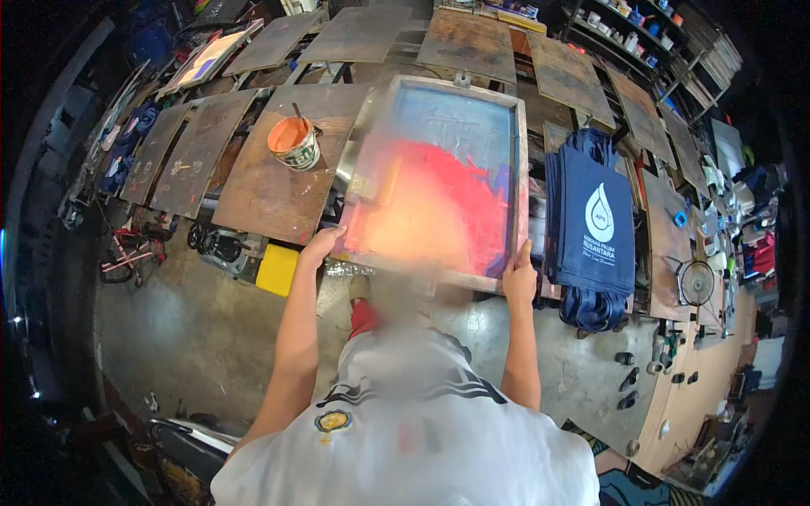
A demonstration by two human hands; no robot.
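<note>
Two hands gripped one printing screen (439, 181) at its near edge, in the middle of the frame. The left hand (321, 246) closed over the lower left corner of the metal frame, fingers curled around the rim. The right hand (520, 278) clasped the lower right corner, thumb lying up along the side rail. Both forearms rose from the bottom edge of the picture, over a white shirt (413, 430).

The screen showed a blue mesh smeared with red and orange ink across its lower half; it looked blurred, so whether it lay flat on the board beneath or was tilted up cannot be told. A clamp (461, 80) sat at its far edge.

Just left of the screen, on a brown wooden board (261, 190), stood a pot (294, 143) of orange ink with a stick in it. More boards fanned out toward the upper left and across the top of the frame, one of them carrying another screen (211, 57).

To the right of the screen, close beside the right hand, a stack of navy bags (592, 228) with a white drop emblem hung over a board. Further right stood a small fan (697, 282). Below the left boards, a yellow box (278, 270) sat on the grey concrete floor (194, 329). Shelves with jars (629, 29) lined the upper right.
</note>
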